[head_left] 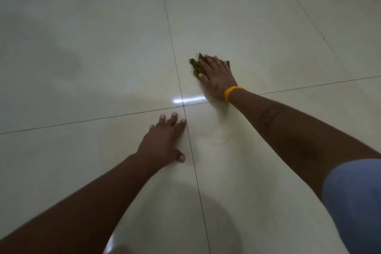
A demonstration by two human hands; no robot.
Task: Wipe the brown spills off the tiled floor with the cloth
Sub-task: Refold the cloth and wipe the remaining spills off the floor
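Right hand (pixel 216 77) pressed flat, fingers spread, on crumpled green cloth (pixel 196 67) for wiping pressure on the glossy cream tiled floor (pixel 103 47). Left hand (pixel 165 140), nearer, open and splayed, likely a brace.

my right hand (pixel 216 77) presses flat, fingers spread, on a crumpled dark green cloth (pixel 197 66) against the glossy cream tiled floor (pixel 103 47), just beyond where the thin dark grout lines cross (pixel 183 105). a yellow band (pixel 232 93) circles that wrist. my left hand (pixel 165 140) rests flat with fingers splayed on the near tile, its fingertips touching the grout line. between my hands lies a faint brownish smear (pixel 216 134) (pale, thin-edged). a blue sleeve (pixel 354 202) shows at lower right.
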